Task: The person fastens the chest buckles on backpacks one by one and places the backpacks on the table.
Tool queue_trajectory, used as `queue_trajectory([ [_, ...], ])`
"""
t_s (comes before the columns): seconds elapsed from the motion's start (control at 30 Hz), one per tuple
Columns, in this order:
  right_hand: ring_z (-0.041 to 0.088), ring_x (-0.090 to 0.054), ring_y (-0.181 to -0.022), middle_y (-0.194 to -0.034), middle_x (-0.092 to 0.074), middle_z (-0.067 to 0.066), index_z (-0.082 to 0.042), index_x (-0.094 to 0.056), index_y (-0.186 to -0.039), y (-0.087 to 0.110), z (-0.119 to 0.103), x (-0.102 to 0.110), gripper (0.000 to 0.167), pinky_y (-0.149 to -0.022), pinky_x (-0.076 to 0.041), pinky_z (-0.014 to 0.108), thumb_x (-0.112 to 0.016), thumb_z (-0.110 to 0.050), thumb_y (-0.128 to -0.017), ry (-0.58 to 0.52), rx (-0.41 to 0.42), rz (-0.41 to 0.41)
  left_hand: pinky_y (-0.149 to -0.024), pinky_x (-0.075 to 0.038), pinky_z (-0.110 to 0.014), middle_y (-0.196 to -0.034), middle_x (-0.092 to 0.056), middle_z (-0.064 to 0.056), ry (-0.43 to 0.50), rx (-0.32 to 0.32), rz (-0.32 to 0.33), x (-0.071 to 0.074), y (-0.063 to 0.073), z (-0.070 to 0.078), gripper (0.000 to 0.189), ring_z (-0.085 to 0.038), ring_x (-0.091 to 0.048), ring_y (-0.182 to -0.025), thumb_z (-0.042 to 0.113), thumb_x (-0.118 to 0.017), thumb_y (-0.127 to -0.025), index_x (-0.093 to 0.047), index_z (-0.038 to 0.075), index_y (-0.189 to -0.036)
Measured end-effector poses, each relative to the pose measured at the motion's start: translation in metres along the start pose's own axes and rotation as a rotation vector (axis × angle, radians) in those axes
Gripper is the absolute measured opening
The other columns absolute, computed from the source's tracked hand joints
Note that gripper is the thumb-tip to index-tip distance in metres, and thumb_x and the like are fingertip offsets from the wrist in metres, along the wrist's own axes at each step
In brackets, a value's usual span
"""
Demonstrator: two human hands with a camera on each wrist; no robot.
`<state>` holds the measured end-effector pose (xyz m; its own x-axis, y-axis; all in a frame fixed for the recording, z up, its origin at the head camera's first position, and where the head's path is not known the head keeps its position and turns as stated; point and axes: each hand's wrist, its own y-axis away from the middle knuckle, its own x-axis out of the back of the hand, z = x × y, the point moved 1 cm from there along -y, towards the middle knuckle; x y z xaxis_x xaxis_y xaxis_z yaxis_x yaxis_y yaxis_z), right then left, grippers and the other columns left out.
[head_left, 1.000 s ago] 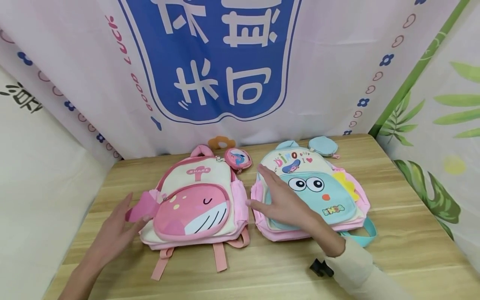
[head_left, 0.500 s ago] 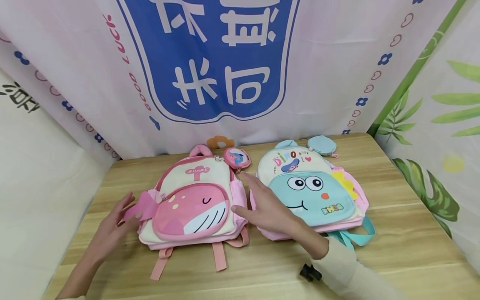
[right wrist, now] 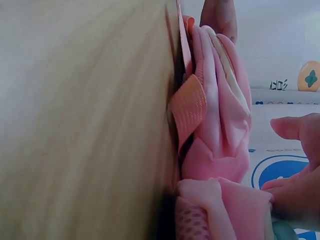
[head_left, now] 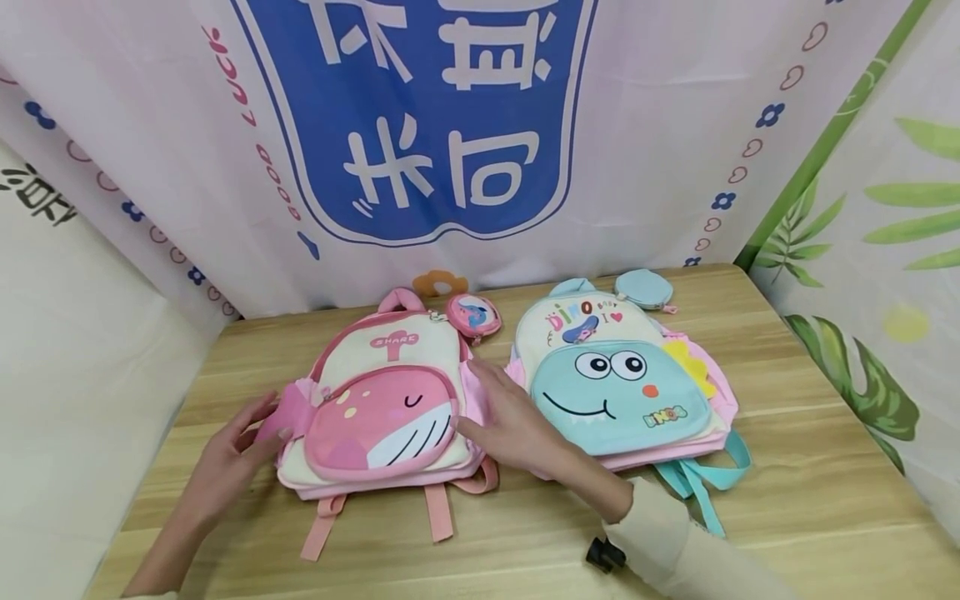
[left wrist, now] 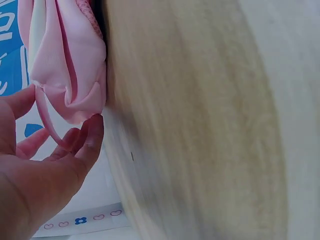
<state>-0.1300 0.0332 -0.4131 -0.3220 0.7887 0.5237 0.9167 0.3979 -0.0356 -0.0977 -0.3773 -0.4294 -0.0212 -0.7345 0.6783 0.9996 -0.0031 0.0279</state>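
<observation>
A pink and cream whale backpack (head_left: 382, 417) lies flat on the wooden table, printed front up. My left hand (head_left: 228, 462) is at its left side, thumb and loosely bent fingers around the pink tail flap (head_left: 288, 412). In the left wrist view, the fingertips (left wrist: 95, 122) reach the bag's pink side; firm contact cannot be told. My right hand (head_left: 517, 425) is over the bag's right side pocket, fingers extended, and the right wrist view shows the thumb (right wrist: 287, 127) apart from the cloth. A teal dinosaur backpack (head_left: 622, 400) lies just right of that hand.
A round pink pouch (head_left: 474, 317) and a round light-blue pouch (head_left: 643, 288) lie by the bags' tops. Pink straps (head_left: 439, 512) and teal straps (head_left: 705, 483) spread over the table (head_left: 375, 567). A printed curtain (head_left: 637, 125) hangs behind.
My right hand has moved left, from over the dinosaur backpack to the whale backpack's right side. My left hand has moved slightly in toward the tail flap. Both bags stay put.
</observation>
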Motion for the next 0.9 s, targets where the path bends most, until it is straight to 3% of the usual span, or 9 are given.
queue_trajectory([
  [0.1,0.032,-0.036,-0.16,-0.173,-0.036,0.014,-0.005,-0.035,-0.167,0.001,0.001,-0.003,0.084,-0.131,-0.032,0.054,-0.077,-0.028,-0.098,0.019,0.003,-0.001,-0.083,-0.053,-0.009,-0.157,-0.052,-0.026,-0.014,0.008,0.007,-0.002,-0.001,-0.001,0.065,0.022,-0.05,-0.108,0.033,-0.066,-0.108,-0.044,0.008,-0.164],
  [0.3,0.035,-0.039,-0.158,-0.173,-0.034,0.016,-0.004,-0.034,-0.167,0.002,0.002,-0.005,0.084,-0.13,-0.034,0.054,-0.076,-0.032,-0.099,0.065,-0.03,-0.006,-0.081,-0.057,-0.013,-0.156,-0.053,-0.028,-0.012,0.071,-0.034,-0.006,0.0,-0.006,0.063,0.021,-0.053,-0.103,0.037,-0.062,-0.11,-0.047,0.003,-0.16],
  [0.47,0.036,-0.038,-0.158,-0.174,-0.031,0.018,-0.004,-0.033,-0.167,0.002,0.002,-0.01,0.085,-0.13,-0.034,0.055,-0.075,-0.034,-0.099,0.069,-0.092,-0.019,-0.078,-0.062,-0.02,-0.151,-0.054,-0.032,0.012,0.105,-0.047,-0.008,0.001,-0.006,0.064,0.018,-0.057,-0.1,0.038,-0.061,-0.111,-0.045,0.003,-0.161],
  [0.63,0.037,-0.042,-0.155,-0.17,-0.036,0.02,0.0,-0.036,-0.165,-0.001,0.001,-0.014,0.084,-0.128,-0.037,0.054,-0.075,-0.035,-0.1,0.09,-0.095,-0.01,-0.077,-0.063,-0.024,-0.151,-0.053,-0.036,0.04,0.143,-0.068,-0.009,0.003,-0.005,0.066,0.015,-0.058,-0.098,0.037,-0.06,-0.111,-0.04,0.003,-0.164],
  [0.9,0.037,-0.046,-0.151,-0.162,-0.046,0.02,0.002,-0.046,-0.159,-0.006,0.005,-0.02,0.077,-0.127,-0.038,0.054,-0.077,-0.033,-0.097,0.054,-0.079,0.027,-0.075,-0.063,-0.023,-0.146,-0.057,-0.036,0.074,0.111,-0.022,-0.011,0.006,-0.004,0.061,0.013,-0.061,-0.097,0.026,-0.064,-0.109,-0.044,-0.001,-0.16],
])
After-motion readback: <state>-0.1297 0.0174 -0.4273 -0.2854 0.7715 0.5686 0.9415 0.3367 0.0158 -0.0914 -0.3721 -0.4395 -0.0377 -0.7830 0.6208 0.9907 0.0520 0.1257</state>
